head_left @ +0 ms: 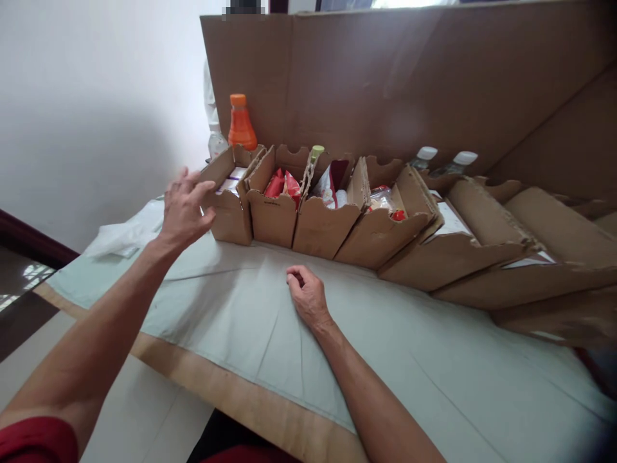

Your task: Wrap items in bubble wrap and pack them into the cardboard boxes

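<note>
My left hand (187, 202) is raised at the left side of the leftmost cardboard bin (231, 218), fingers apart, nothing in it. White boxes with purple edges (229, 184) sit inside that bin. On the pale green cloth (250, 302) rests my right hand (308, 294), its fingers curled in; whether they hold anything is hidden. Just beyond it stand a bin (271, 222) with red packets (283, 184) and another bin (322, 225) holding a white and maroon packet (330, 186). Farther right, a bin (378, 241) contains a clear wrapped pack with red parts (383, 198).
More cardboard bins (448, 257) continue to the right, some with white items. Behind the row are an orange bottle (241, 125), white-capped bottles (427, 154) and a tall cardboard panel (347, 83). A crumpled white plastic bag (116, 238) lies at the table's left end.
</note>
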Demonstrator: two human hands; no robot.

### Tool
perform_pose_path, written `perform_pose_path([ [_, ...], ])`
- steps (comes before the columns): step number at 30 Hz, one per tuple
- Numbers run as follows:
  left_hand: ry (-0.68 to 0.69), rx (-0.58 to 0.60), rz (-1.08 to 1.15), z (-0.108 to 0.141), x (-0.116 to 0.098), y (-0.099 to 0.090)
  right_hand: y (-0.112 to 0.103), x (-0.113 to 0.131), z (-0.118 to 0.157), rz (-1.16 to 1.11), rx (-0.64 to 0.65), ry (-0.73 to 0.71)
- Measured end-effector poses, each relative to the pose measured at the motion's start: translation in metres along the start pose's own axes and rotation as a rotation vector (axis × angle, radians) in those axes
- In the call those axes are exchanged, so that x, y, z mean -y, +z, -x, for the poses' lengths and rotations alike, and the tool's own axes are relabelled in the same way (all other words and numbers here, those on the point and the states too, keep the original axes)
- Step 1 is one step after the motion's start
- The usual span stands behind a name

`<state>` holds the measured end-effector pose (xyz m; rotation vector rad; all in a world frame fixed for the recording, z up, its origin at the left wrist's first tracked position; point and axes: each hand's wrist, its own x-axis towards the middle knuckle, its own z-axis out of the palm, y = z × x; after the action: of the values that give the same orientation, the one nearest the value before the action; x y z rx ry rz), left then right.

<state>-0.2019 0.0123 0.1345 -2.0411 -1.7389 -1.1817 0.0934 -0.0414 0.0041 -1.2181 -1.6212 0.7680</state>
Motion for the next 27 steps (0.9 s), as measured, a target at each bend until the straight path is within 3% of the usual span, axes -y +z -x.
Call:
perform_pose_path([
  [2,0.047,0.063,-0.055,-0.011,0.009,0.001,0.000,0.000,0.000,-0.007,-0.004,0.002],
  [6,0.115,0.045,-0.087,-0.015,0.011,-0.003,0.000,-0.002,-0.001,-0.026,-0.011,0.011],
  [11,0.201,0.047,-0.041,0.009,-0.015,-0.040,0.000,-0.003,-0.002,-0.072,-0.029,0.020],
  [15,0.260,-0.011,-0.055,0.038,-0.058,-0.079,0.001,-0.003,-0.003,-0.134,-0.048,0.039],
  [17,0.308,0.008,-0.047,0.050,-0.085,-0.088,0.001,-0.003,-0.002,-0.170,-0.064,0.058],
  [19,0.376,0.056,-0.029,0.058,-0.113,-0.086,-0.001,-0.002,0.002,-0.201,-0.086,0.082],
  [24,0.465,0.177,0.111,0.073,-0.184,-0.059,-0.021,0.006,0.024,-0.211,-0.141,0.126],
  [27,0.532,0.136,0.236,0.081,-0.210,-0.057,-0.039,0.011,0.041,-0.179,-0.170,0.145],
])
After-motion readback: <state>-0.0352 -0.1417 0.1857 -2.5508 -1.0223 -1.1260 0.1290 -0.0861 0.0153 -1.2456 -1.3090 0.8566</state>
